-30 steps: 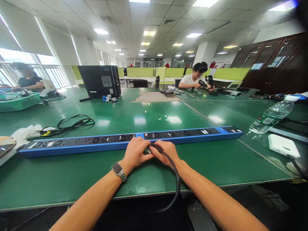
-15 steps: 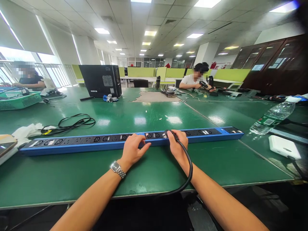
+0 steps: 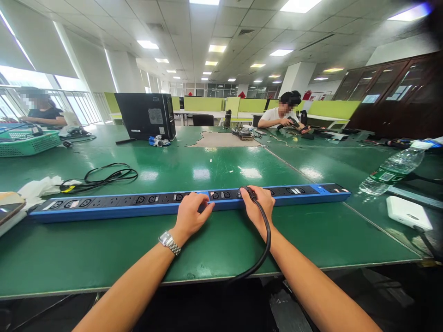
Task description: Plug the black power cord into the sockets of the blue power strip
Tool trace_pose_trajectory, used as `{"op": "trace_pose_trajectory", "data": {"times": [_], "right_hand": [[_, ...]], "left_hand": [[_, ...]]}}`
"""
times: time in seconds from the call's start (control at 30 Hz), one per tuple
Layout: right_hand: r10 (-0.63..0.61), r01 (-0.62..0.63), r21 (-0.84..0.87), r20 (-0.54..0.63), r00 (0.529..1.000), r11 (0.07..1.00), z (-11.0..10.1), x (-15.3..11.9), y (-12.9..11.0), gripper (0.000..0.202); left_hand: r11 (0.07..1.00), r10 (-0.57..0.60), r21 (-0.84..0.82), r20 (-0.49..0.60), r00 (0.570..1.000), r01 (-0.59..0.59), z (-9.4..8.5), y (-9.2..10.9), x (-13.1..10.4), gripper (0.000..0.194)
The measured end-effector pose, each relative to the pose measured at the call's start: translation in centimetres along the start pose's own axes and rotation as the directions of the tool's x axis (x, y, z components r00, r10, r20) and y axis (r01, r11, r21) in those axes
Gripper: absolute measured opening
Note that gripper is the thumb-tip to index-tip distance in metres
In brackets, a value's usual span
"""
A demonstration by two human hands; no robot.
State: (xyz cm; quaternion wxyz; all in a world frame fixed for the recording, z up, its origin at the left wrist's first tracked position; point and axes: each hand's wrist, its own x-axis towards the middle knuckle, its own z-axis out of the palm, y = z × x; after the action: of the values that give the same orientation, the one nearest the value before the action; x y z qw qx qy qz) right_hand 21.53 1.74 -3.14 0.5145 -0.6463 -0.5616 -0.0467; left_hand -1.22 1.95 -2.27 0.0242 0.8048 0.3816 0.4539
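Note:
A long blue-and-black power strip point(image 3: 114, 212) with rows of sockets lies across the green table. My left hand point(image 3: 192, 210), a metal watch at its wrist, rests over the strip's middle. Its fingers curl over the top and the thumb is at the near side. Further right, my right hand point(image 3: 258, 207) is closed on a black power plug point(image 3: 247, 192), held at the strip's top face. Whether its pins are inside a socket is hidden. From the plug a thick black cable point(image 3: 267, 240) loops down past the table's near edge.
A clear plastic bottle point(image 3: 392, 168) and a white box point(image 3: 408, 212) are at the right. Loose black cable point(image 3: 110, 173) lies at the left, with a green basket point(image 3: 31, 145) behind. A black computer case point(image 3: 143, 117) stands farther back. Two people sit at the table's far side.
My right hand has turned the plug face-down and brought it onto the strip. The cable loop has shifted slightly left. My left hand stays about where it was, its thumb slightly drawn in.

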Motion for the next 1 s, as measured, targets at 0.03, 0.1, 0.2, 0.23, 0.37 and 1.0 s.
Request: {"op": "trace_pose_trajectory", "data": {"times": [0.03,0.1,0.2,0.23,0.37,1.0], "right_hand": [[0.023,-0.024,-0.011,-0.012,1.000,1.000,-0.1,0.1,0.1,0.042],[0.055,-0.056,-0.024,-0.026,0.998,0.998,-0.1,0.2,0.1,0.043],[0.046,-0.047,-0.022,-0.025,0.999,0.999,0.1,0.1,0.1,0.043],[0.035,-0.035,-0.022,-0.025,0.999,0.999,0.1,0.0,0.1,0.043],[-0.017,0.017,-0.044,-0.008,1.000,0.999,0.3,-0.1,0.0,0.040],[-0.136,0.162,-0.142,0.177,0.975,0.976,-0.2,1.0,-0.7,0.034]], "left_hand": [[1.000,-0.004,0.001,0.002,1.000,0.004,0.0,0.0,0.0,0.013],[1.000,-0.012,0.001,0.006,1.000,0.012,0.0,-0.1,0.0,0.013],[1.000,-0.014,-0.002,0.009,1.000,0.014,0.1,-0.1,0.0,0.013],[1.000,-0.014,-0.004,0.009,1.000,0.014,0.1,-0.1,0.0,0.013],[1.000,-0.028,-0.008,0.006,1.000,0.028,0.1,0.0,0.0,0.012],[1.000,-0.019,-0.005,0.011,1.000,0.019,0.3,0.1,0.0,0.011]]}}
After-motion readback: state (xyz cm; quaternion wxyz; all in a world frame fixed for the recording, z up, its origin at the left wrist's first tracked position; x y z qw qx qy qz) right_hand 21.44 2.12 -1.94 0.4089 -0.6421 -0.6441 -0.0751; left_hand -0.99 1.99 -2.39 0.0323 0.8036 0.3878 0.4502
